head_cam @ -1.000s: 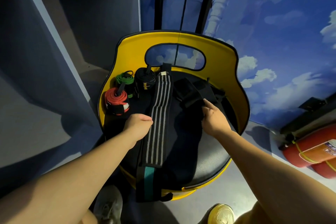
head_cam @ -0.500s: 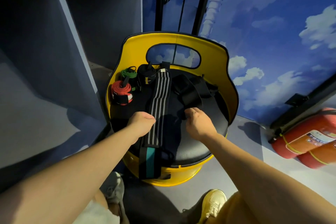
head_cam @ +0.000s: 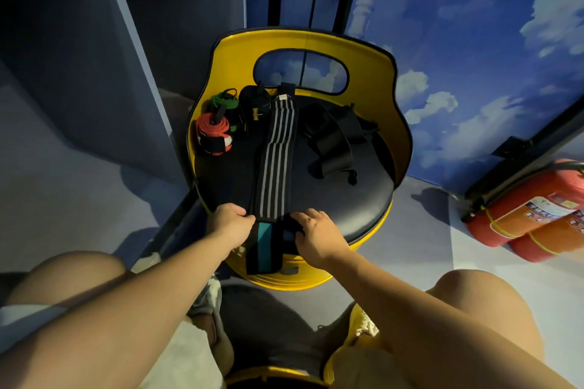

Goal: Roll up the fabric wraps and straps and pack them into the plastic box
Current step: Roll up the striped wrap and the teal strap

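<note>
A long black wrap with grey stripes [head_cam: 276, 155] lies lengthwise across the black seat of a yellow chair [head_cam: 363, 199]; its teal-banded end [head_cam: 264, 246] hangs over the front edge. My left hand [head_cam: 229, 224] pinches the wrap's left edge at the seat's front. My right hand [head_cam: 311, 230] grips the wrap's right edge beside the teal end. At the back left stand three rolled wraps: red [head_cam: 213, 137], green [head_cam: 225, 101] and black [head_cam: 254, 107]. A loose heap of black straps [head_cam: 331, 136] lies at the back right. No plastic box is in view.
The chair's yellow backrest [head_cam: 373, 73] curves round the seat's far side. A grey shelf panel [head_cam: 104, 73] stands to the left. Two red fire extinguishers [head_cam: 524, 215] lie on the floor at the right. My knees and shoes are below the chair.
Both hands have slid back along the striped wrap to its near end at the seat's front edge. The right hand left the black straps and now holds the wrap.
</note>
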The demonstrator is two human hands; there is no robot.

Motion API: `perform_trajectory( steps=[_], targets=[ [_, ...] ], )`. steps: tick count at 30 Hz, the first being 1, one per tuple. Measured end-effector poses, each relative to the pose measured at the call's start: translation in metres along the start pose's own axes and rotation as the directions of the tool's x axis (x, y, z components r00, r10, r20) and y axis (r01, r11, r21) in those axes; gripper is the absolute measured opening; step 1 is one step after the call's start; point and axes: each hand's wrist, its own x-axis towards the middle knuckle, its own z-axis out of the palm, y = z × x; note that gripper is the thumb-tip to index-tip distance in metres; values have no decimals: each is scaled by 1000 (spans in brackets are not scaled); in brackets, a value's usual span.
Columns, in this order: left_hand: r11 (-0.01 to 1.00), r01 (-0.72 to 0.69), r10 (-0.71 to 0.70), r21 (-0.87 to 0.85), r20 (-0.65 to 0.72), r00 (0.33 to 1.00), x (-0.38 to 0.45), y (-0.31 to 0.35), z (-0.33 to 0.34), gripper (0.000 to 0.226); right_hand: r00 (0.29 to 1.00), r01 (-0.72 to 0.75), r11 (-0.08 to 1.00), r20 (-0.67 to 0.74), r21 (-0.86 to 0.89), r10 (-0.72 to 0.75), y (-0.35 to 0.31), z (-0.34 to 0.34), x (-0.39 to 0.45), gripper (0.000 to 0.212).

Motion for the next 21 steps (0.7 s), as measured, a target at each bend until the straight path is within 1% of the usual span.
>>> perform_trajectory(
  steps=[2,4,6,11,14,16,18,21],
  targets=[
    [1000,17,-17,-20,-25,1000,-1,-1,2,37,999,34,999,-8,-14,-34,-1,3,1,47],
    [998,31,-33,-58,-24,999,0,-2,7,31,998,65,997,-21,-46,-66,-2,7,1,47],
    [996,48,-47,-78,8,999,-1,-1,12,25,995,86,994,-38,-67,-89,-3,10,-1,47],
    [946,189,-180,-263,60,982,2,2,21,27,992,116,989,-41,-96,-120,3,12,-3,48],
    [890,293,-246,-351,173,954,-2,4,18,20,990,135,983,-19,-124,-138,7,13,-3,51],
    [869,337,-250,-362,266,931,-4,5,14,28,988,153,978,-16,-143,-157,9,13,-3,51],
    [868,357,-247,-347,323,914,-4,6,11,40,985,170,972,-14,-165,-175,11,13,-3,51],
    [863,383,-253,-330,375,892,0,6,10,42,978,200,961,-21,-189,-208,14,14,-3,53]
  ],
)
